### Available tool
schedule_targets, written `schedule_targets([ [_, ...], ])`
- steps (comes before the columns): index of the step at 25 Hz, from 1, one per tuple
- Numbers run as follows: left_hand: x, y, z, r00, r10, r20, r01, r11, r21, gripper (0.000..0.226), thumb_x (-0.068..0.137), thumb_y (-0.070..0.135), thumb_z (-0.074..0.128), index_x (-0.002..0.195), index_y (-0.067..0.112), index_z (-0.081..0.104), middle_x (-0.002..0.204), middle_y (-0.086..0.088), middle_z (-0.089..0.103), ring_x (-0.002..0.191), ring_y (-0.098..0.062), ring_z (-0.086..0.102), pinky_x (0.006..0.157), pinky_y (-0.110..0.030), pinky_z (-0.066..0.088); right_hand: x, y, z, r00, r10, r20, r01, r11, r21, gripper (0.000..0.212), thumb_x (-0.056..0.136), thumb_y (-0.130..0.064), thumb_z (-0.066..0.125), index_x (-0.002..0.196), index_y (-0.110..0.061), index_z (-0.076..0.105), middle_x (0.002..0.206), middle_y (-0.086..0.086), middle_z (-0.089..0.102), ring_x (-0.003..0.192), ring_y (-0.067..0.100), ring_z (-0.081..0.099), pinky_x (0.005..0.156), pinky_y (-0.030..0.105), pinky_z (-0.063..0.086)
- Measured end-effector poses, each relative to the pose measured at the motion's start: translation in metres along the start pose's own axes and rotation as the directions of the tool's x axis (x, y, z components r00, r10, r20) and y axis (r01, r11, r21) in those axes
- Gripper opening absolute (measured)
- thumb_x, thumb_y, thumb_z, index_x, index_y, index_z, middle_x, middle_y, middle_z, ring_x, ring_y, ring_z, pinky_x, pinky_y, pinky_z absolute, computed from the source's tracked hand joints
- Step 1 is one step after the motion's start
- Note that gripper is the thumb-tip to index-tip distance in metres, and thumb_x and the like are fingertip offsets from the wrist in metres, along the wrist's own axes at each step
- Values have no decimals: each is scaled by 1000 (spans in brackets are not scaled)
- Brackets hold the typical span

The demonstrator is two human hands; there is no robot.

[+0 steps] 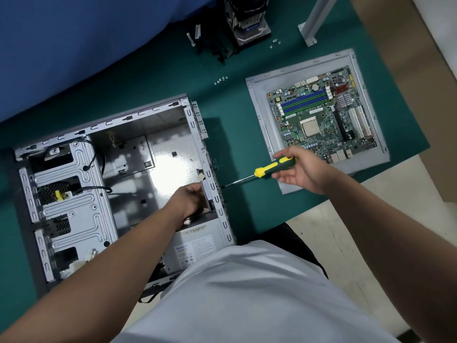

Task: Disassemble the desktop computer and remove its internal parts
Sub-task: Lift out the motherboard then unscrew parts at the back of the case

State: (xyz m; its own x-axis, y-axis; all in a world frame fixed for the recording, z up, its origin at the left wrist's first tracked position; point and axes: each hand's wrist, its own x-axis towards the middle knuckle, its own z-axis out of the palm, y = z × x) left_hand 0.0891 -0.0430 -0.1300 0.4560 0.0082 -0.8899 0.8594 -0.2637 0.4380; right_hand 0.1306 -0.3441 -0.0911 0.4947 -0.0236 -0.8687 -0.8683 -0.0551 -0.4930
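Note:
An open grey computer case (138, 134) lies on its side on the green mat, its motherboard bay bare. The power supply (197, 246) sits in the near right corner of the case. My left hand (189, 199) reaches inside and grips the rear wall of the case just above the power supply. In my right hand (300, 169) is a green and yellow screwdriver (269, 168); its tip touches the outside of the rear panel. The removed motherboard (321, 112) lies on the grey side panel (259, 115) to the right.
A heatsink with fan (247, 18) and black cables (212, 45) lie at the far edge of the mat. Loose screws (220, 80) sit between case and side panel, more screws (275, 43) near the heatsink. A grey metal post (315, 21) stands at the back right. The mat's edge (346, 194) runs under my right forearm.

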Motion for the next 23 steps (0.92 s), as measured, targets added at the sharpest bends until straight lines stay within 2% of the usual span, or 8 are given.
schedule_targets([
  [3, 4, -4, 0, 1000, 0, 27, 1, 1000, -13, 65, 98, -14, 52, 55, 28, 78, 63, 1, 75, 50, -10, 69, 49, -21, 54, 0, 0, 2, 985, -94, -142, 23, 899, -437, 48, 104, -59, 36, 98, -18, 60, 73, 8, 70, 48, 8, 58, 54, 28, 43],
  [7, 4, -4, -3, 999, 15, 44, -18, 998, 64, 63, 96, -14, 53, 59, 29, 80, 66, 4, 76, 53, -5, 70, 46, -15, 50, -1, -7, 4, 996, -68, -54, 58, 984, -168, 14, 102, -12, 43, 99, -17, 56, 93, 13, 62, 70, 20, 64, 64, 32, 51],
  [11, 4, -4, -3, 999, 29, 37, -31, 998, 55, 53, 96, -13, 55, 63, 21, 79, 76, -3, 79, 57, -8, 72, 52, -17, 53, 3, -2, 5, 976, -169, -139, 68, 839, -540, 39, 105, -57, 36, 98, -24, 56, 71, 6, 70, 53, 14, 60, 57, 30, 47],
  [15, 3, -3, -3, 999, 15, 30, -16, 998, 66, 54, 94, -16, 55, 62, 21, 78, 68, 3, 76, 55, -6, 71, 49, -14, 52, 3, -2, 3, 994, -104, -22, 102, 991, -92, 13, 98, -2, 45, 99, -13, 53, 92, 15, 55, 68, 20, 56, 64, 30, 46],
  [17, 4, -2, -2, 999, 8, 34, -10, 998, 67, 56, 93, -20, 53, 62, 20, 77, 63, 4, 74, 51, -6, 70, 47, -14, 51, 0, -2, 4, 1000, -15, -18, 13, 995, -96, 15, 103, -31, 51, 100, -17, 55, 91, 15, 68, 68, 25, 66, 66, 35, 55],
  [19, 5, -1, -1, 999, -8, 37, 7, 999, 38, 63, 94, -22, 49, 53, 18, 75, 58, 3, 72, 49, -7, 69, 49, -16, 53, 2, 2, 3, 992, -67, -102, 17, 902, -432, 44, 103, -58, 43, 99, -17, 56, 72, 10, 68, 52, 19, 59, 53, 29, 48],
  [20, 5, 0, -1, 999, -8, 34, 7, 999, 36, 64, 94, -22, 47, 50, 16, 74, 57, 2, 71, 48, -8, 68, 49, -17, 54, 6, 3, 3, 984, -141, -113, 69, 873, -484, 41, 105, -53, 42, 99, -15, 55, 69, 11, 62, 48, 16, 51, 49, 28, 40],
  [23, 1, 1, -2, 999, -4, 39, 1, 996, 86, 48, 95, -20, 50, 72, 15, 74, 61, 4, 73, 50, -7, 69, 48, -15, 52, 5, 3, 3, 995, -84, -59, 75, 987, -141, 13, 101, -3, 46, 101, -13, 54, 86, 16, 54, 65, 19, 55, 61, 29, 44],
])
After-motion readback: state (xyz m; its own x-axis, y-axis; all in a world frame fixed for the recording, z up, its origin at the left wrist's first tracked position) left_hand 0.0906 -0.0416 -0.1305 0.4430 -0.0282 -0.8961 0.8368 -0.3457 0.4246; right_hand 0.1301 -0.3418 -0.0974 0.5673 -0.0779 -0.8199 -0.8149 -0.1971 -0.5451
